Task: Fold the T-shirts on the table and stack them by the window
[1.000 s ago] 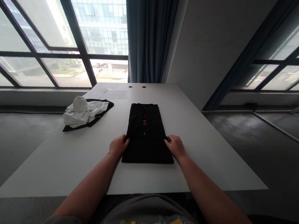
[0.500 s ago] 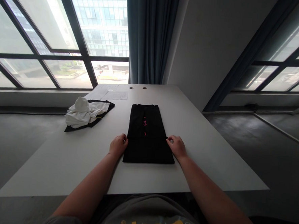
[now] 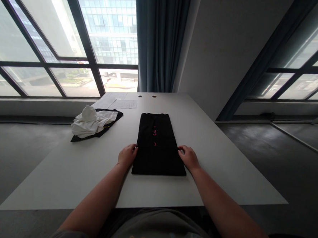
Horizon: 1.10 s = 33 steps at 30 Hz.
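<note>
Head view: You face a smooth white desk (image 3: 225,180) where a flat, folded rectangle of black fabric with pink printing (image 3: 159,162) lies just ahead of you at twelve o'clock. On that rectangle's own dial, your bare left hand (image 3: 128,154) sits at nine o'clock, your bare right hand (image 3: 189,158) at three. Each grip is nearly closed, fingers curled toward thumb, tips at the side edge; whether fabric is pinched between them cannot be told. Light, equal tension from both sides should smooth the layers; a harder pull on one could skew them. At ten o'clock, crumpled white fabric (image 3: 94,122) rests atop black material (image 3: 78,138).
</note>
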{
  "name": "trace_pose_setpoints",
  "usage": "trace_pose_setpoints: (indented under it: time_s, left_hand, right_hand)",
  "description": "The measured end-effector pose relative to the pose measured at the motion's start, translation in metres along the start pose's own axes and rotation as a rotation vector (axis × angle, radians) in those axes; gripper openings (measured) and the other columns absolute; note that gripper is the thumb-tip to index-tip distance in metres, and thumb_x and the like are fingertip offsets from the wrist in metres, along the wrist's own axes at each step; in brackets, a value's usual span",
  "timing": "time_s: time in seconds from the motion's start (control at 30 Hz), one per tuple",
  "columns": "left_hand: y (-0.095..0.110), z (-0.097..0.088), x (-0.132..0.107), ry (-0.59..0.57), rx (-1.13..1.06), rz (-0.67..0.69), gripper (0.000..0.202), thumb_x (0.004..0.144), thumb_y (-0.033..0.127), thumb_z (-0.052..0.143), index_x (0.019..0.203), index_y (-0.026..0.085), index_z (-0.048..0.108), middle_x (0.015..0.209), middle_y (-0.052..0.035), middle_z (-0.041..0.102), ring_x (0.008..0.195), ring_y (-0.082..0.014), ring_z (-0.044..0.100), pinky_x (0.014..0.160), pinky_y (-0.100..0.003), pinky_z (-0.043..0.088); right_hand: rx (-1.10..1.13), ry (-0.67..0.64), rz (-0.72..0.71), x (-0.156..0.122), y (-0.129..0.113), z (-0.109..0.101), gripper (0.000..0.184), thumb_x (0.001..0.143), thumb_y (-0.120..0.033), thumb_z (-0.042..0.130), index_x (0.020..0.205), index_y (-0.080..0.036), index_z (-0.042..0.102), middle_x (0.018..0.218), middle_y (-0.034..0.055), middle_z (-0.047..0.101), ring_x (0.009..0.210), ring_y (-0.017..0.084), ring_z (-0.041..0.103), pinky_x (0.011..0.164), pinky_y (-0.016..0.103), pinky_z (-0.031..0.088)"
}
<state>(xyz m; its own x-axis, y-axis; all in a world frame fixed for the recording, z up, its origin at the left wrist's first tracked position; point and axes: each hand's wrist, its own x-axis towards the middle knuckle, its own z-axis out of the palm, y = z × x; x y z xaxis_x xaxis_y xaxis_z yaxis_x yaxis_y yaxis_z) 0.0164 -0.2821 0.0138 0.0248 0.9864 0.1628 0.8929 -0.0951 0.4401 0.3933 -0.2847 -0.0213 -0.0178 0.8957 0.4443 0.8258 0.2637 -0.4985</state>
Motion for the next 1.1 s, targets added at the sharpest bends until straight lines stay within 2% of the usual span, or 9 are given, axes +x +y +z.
trace_pose_setpoints:
  time_s: [0.17,0.33,0.57,0.83,1.0,1.1]
  left_hand:
    - [0.004,0.002,0.003,0.03,0.05,-0.01,0.022,0.101,0.034,0.053,0.113,0.027,0.071,0.11,-0.0044,0.075,0.103,-0.023,0.068,0.082,-0.031,0.048]
    - [0.004,0.002,0.004,0.029,0.038,-0.018,0.018,0.1,0.032,0.055,0.11,0.028,0.07,0.111,-0.0047,0.074,0.105,-0.0223,0.067,0.085,-0.031,0.047]
    - [0.001,0.004,0.004,0.018,0.025,-0.026,0.017,0.1,0.033,0.054,0.109,0.027,0.068,0.112,-0.0043,0.075,0.101,-0.021,0.067,0.082,-0.03,0.046]
    - [0.003,0.0,0.004,-0.013,0.007,-0.07,0.016,0.1,0.033,0.055,0.11,0.027,0.066,0.109,-0.0047,0.075,0.102,-0.0216,0.068,0.081,-0.031,0.045]
    - [0.003,0.001,0.004,0.005,-0.011,-0.07,0.019,0.1,0.032,0.054,0.116,0.027,0.063,0.106,-0.0034,0.076,0.098,-0.0215,0.069,0.076,-0.03,0.044]
    - [0.003,0.001,0.003,0.002,0.018,-0.091,0.016,0.1,0.035,0.053,0.109,0.027,0.063,0.099,-0.0034,0.076,0.094,-0.022,0.069,0.073,-0.03,0.043]
  right_hand:
    - [-0.007,-0.016,-0.006,0.008,0.0,0.002,0.023,0.089,-0.029,0.064,0.11,-0.024,0.072,0.103,0.0064,0.077,0.102,0.027,0.066,0.096,0.041,0.05]
    - [0.044,0.0,0.014,0.014,0.001,0.002,0.02,0.089,-0.028,0.064,0.105,-0.024,0.075,0.101,0.0058,0.077,0.1,0.025,0.066,0.096,0.039,0.051]
    - [0.01,0.0,-0.122,0.011,-0.004,-0.001,0.019,0.091,-0.023,0.06,0.101,-0.023,0.076,0.104,0.0069,0.077,0.107,0.027,0.063,0.101,0.043,0.048]
    - [0.053,-0.054,-0.067,0.014,-0.001,0.002,0.023,0.091,-0.022,0.057,0.105,-0.024,0.075,0.109,0.0062,0.076,0.108,0.026,0.063,0.102,0.042,0.047]
    - [-0.094,0.035,-0.035,0.014,0.002,0.005,0.012,0.092,-0.025,0.06,0.094,-0.021,0.071,0.097,0.0089,0.073,0.096,0.026,0.062,0.093,0.039,0.046]
    - [-0.139,0.038,-0.009,0.013,0.006,0.007,0.015,0.094,-0.03,0.06,0.085,-0.021,0.069,0.091,0.008,0.072,0.09,0.025,0.061,0.09,0.037,0.044]
